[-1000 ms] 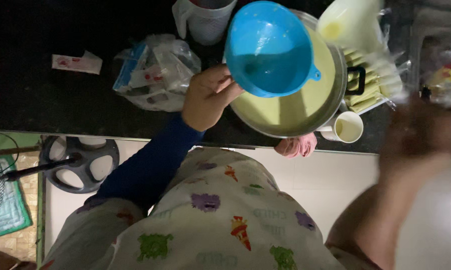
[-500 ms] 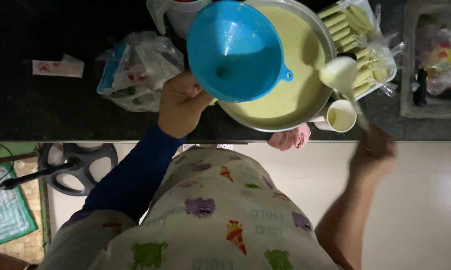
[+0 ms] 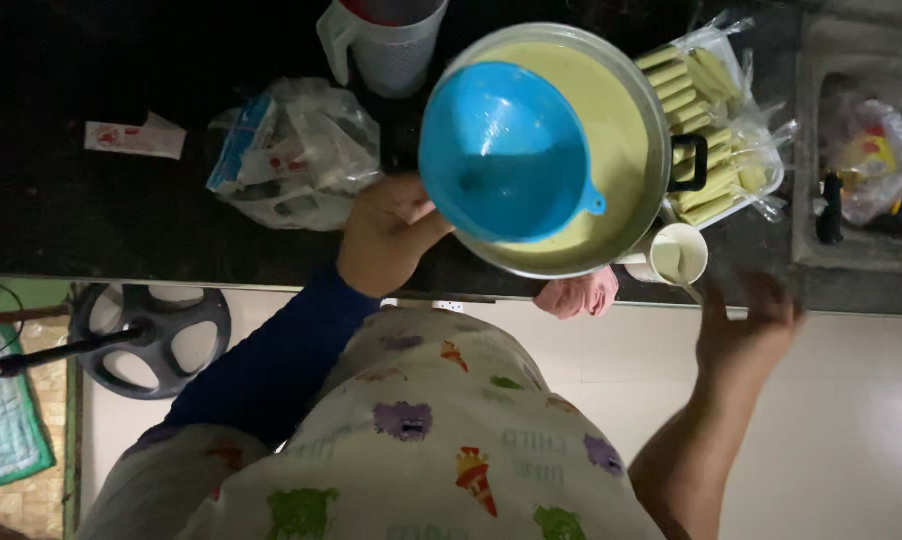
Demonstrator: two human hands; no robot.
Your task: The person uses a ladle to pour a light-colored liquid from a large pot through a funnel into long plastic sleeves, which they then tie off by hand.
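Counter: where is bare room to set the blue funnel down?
Bare dark counter lies left of the crumpled plastic bag, around the small paper packet. The right is crowded: pot, cup, tray of filled tubes, pitcher. The left hand holds the funnel.

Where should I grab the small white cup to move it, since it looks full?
Take the white cup by its side wall from the counter-edge side, where the right hand is. It stands upright with liquid inside, and the big pot crowds its far side.
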